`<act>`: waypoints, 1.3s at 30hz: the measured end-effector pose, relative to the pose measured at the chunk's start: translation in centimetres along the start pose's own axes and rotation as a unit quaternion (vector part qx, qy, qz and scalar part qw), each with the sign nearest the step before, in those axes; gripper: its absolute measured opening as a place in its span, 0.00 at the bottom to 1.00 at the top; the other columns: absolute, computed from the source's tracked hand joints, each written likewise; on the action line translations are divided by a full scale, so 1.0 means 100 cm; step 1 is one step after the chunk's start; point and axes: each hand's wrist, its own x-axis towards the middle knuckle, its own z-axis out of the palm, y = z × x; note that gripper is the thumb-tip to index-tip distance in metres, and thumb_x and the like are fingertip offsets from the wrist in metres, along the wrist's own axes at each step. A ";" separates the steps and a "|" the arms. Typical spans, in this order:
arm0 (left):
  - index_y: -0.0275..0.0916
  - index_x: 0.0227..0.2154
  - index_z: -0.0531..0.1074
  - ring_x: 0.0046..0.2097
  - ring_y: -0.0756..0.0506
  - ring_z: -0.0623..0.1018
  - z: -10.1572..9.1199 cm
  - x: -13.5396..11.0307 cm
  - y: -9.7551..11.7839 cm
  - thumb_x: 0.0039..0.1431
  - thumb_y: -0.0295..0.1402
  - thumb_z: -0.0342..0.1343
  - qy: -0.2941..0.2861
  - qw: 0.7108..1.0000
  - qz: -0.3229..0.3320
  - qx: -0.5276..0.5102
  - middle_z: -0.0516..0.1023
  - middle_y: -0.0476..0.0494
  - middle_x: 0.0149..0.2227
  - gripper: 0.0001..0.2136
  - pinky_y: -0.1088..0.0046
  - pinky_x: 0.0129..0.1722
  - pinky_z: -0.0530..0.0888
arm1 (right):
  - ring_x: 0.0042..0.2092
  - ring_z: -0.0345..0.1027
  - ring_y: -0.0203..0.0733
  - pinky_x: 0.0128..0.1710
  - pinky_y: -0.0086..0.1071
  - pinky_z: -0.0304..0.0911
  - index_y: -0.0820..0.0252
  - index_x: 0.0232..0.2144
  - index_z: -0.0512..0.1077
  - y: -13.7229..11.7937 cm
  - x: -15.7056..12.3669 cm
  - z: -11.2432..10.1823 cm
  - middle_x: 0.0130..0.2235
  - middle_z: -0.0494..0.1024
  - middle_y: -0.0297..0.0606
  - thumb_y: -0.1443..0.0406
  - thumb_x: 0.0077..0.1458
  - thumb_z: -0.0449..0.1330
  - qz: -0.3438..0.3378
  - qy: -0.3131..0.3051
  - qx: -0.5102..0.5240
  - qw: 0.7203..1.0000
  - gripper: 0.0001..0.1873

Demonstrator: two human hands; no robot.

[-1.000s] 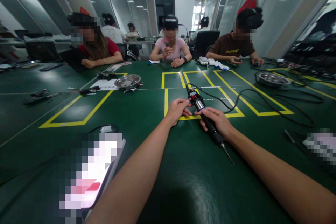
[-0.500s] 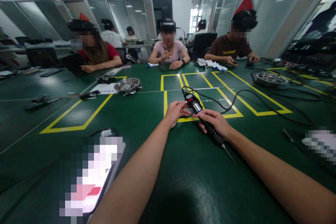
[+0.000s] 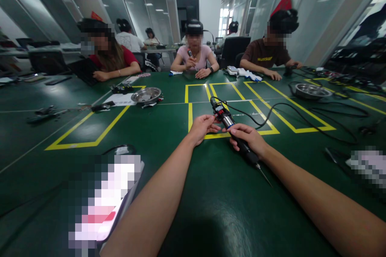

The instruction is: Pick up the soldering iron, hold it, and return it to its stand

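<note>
A black electric screwdriver [image 3: 226,120] with a silver band and a red part lies slanted just above the green table [image 3: 211,209], its thin bit [image 3: 264,176] pointing toward me. My right hand [image 3: 249,139] is wrapped around its black grip. My left hand [image 3: 203,127] pinches the upper body near the red part with its fingertips. A black cable [image 3: 271,114] runs from the tool's far end off to the right.
Yellow tape rectangles [image 3: 87,142] mark the table. A steel bowl [image 3: 146,94] sits far left, another steel bowl [image 3: 310,90] far right. A blurred phone [image 3: 102,204] lies near left. Three people [image 3: 194,58] sit across the table, others behind.
The view shifted slightly. Both hands keep their hold on the screwdriver, which has barely moved; its far end tipped a little to the right.
</note>
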 end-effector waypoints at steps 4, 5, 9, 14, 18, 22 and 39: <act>0.30 0.36 0.68 0.29 0.49 0.80 -0.001 0.001 -0.002 0.62 0.32 0.57 0.008 1.000 0.011 -0.003 0.79 0.35 0.37 0.08 0.75 0.30 0.76 | 0.23 0.66 0.36 0.21 0.28 0.60 0.57 0.39 0.75 0.001 0.000 0.000 0.22 0.71 0.32 0.58 0.52 0.66 -0.008 -0.004 -0.008 1.000 0.13; 0.31 0.35 0.68 0.29 0.49 0.80 -0.002 0.001 -0.003 0.61 0.32 0.58 0.006 1.000 0.013 -0.005 0.79 0.35 0.36 0.08 0.75 0.30 0.76 | 0.24 0.66 0.36 0.21 0.28 0.60 0.57 0.39 0.75 0.001 0.000 0.000 0.22 0.70 0.32 0.58 0.52 0.66 -0.008 -0.007 -0.010 1.000 0.13; 0.32 0.38 0.68 0.29 0.49 0.80 -0.005 -0.001 -0.001 0.60 0.33 0.59 -0.009 1.000 0.010 -0.018 0.79 0.40 0.31 0.10 0.75 0.31 0.76 | 0.24 0.66 0.36 0.22 0.29 0.61 0.58 0.40 0.75 0.000 0.000 -0.002 0.22 0.71 0.32 0.60 0.53 0.66 -0.013 -0.029 -0.008 0.999 0.13; 0.31 0.45 0.69 0.29 0.49 0.80 -0.009 -0.003 0.003 0.60 0.34 0.59 -0.066 0.997 0.002 -0.028 0.79 0.40 0.28 0.14 0.76 0.31 0.75 | 0.23 0.67 0.35 0.22 0.29 0.61 0.59 0.40 0.73 0.001 0.000 -0.004 0.24 0.73 0.33 0.61 0.54 0.66 -0.012 -0.060 -0.022 0.998 0.13; 0.31 0.44 0.70 0.28 0.49 0.80 -0.010 -0.003 0.002 0.60 0.35 0.58 -0.071 0.997 0.000 -0.024 0.80 0.40 0.28 0.14 0.77 0.31 0.74 | 0.22 0.66 0.34 0.22 0.28 0.60 0.60 0.42 0.73 0.002 0.001 -0.005 0.23 0.72 0.32 0.61 0.54 0.65 -0.011 -0.067 -0.048 0.997 0.13; 0.31 0.43 0.70 0.28 0.48 0.80 -0.008 -0.002 0.000 0.62 0.34 0.56 -0.059 0.998 0.004 -0.005 0.80 0.40 0.26 0.12 0.76 0.30 0.74 | 0.22 0.66 0.34 0.23 0.28 0.60 0.60 0.43 0.73 0.005 0.002 -0.007 0.23 0.72 0.31 0.63 0.52 0.66 -0.019 -0.069 -0.067 0.995 0.16; 0.29 0.49 0.65 0.27 0.50 0.80 0.007 -0.003 0.007 0.65 0.28 0.50 0.032 0.996 0.002 0.086 0.78 0.29 0.46 0.11 0.74 0.27 0.76 | 0.25 0.66 0.38 0.27 0.31 0.63 0.59 0.44 0.75 -0.061 0.017 -0.146 0.26 0.73 0.38 0.63 0.50 0.61 0.139 0.194 -0.449 0.861 0.18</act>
